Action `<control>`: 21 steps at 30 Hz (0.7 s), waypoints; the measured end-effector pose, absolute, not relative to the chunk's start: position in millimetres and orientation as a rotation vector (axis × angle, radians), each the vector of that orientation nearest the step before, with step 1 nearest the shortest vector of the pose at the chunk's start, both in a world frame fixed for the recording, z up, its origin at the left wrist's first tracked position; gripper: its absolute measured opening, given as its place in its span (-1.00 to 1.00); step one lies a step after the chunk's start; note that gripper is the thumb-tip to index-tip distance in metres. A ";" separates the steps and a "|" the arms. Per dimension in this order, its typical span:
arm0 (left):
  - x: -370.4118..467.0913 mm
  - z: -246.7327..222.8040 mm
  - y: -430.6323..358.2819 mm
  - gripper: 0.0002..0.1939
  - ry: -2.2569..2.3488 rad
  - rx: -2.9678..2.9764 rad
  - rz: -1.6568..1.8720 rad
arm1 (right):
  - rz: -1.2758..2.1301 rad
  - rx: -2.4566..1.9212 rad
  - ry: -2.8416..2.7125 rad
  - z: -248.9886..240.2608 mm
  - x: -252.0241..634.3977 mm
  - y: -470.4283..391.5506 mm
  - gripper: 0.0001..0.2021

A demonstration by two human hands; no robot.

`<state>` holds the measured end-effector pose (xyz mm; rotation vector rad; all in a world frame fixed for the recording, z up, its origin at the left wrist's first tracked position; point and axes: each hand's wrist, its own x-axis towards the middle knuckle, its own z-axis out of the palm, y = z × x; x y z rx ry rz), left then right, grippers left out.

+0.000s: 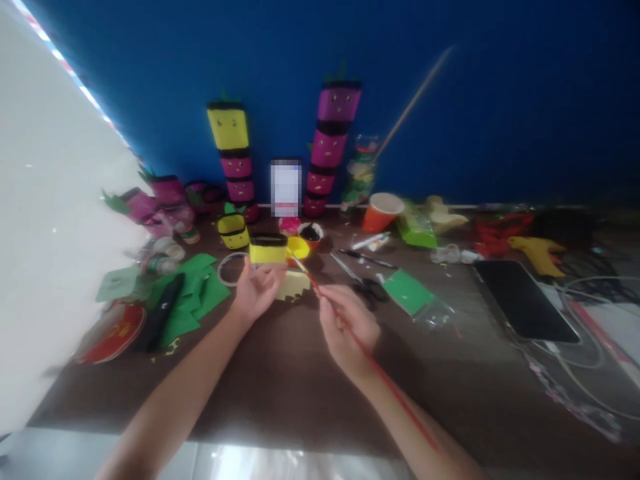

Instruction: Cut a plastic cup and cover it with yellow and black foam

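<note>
My left hand [259,291] holds a small yellow cup [269,251] with a black rim, its fingers closed around the lower part. Between the fingers of my right hand [347,327] is a paintbrush [360,342] with a long red handle. Its tip reaches to a small pot of yellow paint [299,248], just right of the yellow cup. Beside that pot stand a pot of black paint [311,233] and one of pink paint [290,225]. A scrap of pale yellow paper [294,285] lies below the cup. Blur hides the fingertips' exact contact.
Stacked yellow and purple cups with faces [333,147] stand against the blue wall. Green paper [193,300] and a tape roll [233,269] lie left. Scissors [367,288], an orange cup [383,213], a phone [525,300] and a yellow glue gun [537,252] are on the right.
</note>
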<state>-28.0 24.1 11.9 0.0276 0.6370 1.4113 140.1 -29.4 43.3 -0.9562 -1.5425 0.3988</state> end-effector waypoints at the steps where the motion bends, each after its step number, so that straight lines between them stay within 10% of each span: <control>1: -28.0 11.8 24.1 -0.39 0.635 0.029 1.410 | 0.400 -0.954 -1.543 42.8 140.0 -29.3 -0.84; 21: -29.2 9.2 26.0 -0.40 0.606 -0.011 1.418 | 0.504 -0.881 -1.572 43.1 140.0 -29.5 -0.86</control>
